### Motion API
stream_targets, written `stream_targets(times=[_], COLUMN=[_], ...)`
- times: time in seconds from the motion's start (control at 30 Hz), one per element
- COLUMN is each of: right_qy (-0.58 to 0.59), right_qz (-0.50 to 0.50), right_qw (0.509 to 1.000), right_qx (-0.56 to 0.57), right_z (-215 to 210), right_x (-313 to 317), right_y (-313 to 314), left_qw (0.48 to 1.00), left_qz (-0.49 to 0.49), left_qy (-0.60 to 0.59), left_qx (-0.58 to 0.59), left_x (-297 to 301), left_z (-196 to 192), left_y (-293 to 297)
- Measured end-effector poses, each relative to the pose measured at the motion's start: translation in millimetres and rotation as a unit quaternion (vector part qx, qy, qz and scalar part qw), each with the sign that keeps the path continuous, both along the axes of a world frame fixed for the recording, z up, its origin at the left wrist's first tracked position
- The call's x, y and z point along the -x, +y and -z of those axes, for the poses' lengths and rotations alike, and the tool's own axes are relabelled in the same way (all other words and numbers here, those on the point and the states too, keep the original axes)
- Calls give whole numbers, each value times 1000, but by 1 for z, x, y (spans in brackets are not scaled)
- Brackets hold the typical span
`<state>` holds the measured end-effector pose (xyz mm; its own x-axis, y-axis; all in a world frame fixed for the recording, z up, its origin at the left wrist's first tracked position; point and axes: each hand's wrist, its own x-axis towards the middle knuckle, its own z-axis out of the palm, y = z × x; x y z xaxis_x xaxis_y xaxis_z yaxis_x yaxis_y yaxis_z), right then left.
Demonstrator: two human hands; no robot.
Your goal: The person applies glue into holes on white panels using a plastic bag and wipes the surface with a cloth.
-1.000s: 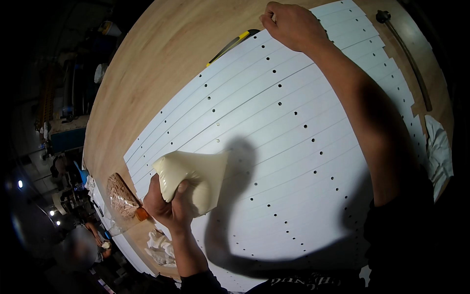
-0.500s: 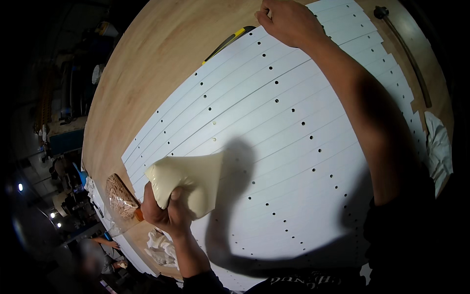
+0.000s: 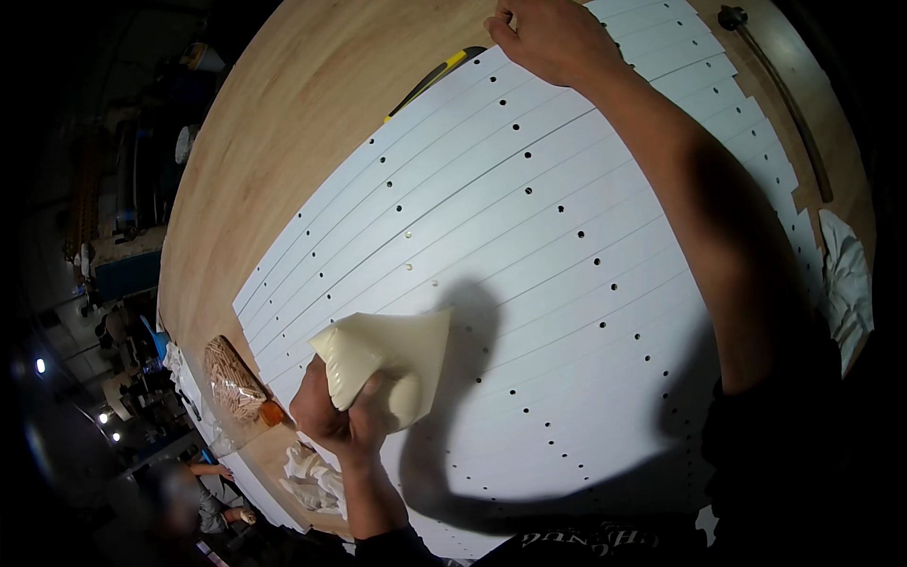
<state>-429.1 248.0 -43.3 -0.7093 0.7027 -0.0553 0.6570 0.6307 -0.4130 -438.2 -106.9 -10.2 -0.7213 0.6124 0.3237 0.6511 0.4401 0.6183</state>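
The left hand (image 3: 345, 416) is gripping a cream-coloured soft pouch (image 3: 383, 364), fingers closed around its bulging end at the frame's 7 o'clock. The pouch is lying over the white perforated slats (image 3: 567, 283), its long axis running 8 to 2 o'clock and its flat end pointing toward 2. The right hand (image 3: 553, 38) is pressing, fingers curled, on the slats' far edge at 12 o'clock; what it is holding cannot be told.

2 hands (image 3: 345, 420), 1 cream bag (image 3: 383, 364), 1 dowel bag (image 3: 236, 383)
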Motion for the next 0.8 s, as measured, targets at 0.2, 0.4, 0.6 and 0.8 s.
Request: stream_targets(times=[0.2, 0.4, 0.6, 0.8], right_qy=[20, -3, -1, 9], right_qz=[-13, -9, -2, -6], right_qw=[1000, 1000, 1000, 1000], right_qx=[15, -1, 7, 1], right_z=[-10, -2, 5, 2], right_x=[-9, -1, 0, 0], right_y=[-9, -1, 0, 0], left_qw=[999, 999, 999, 999], left_qz=[-16, -41, -26, -9], left_qy=[30, 6, 40, 34], left_qx=[16, -34, 21, 30], left_x=[1, -9, -15, -17], left_z=[6, -1, -1, -4], left_y=[0, -9, -12, -10])
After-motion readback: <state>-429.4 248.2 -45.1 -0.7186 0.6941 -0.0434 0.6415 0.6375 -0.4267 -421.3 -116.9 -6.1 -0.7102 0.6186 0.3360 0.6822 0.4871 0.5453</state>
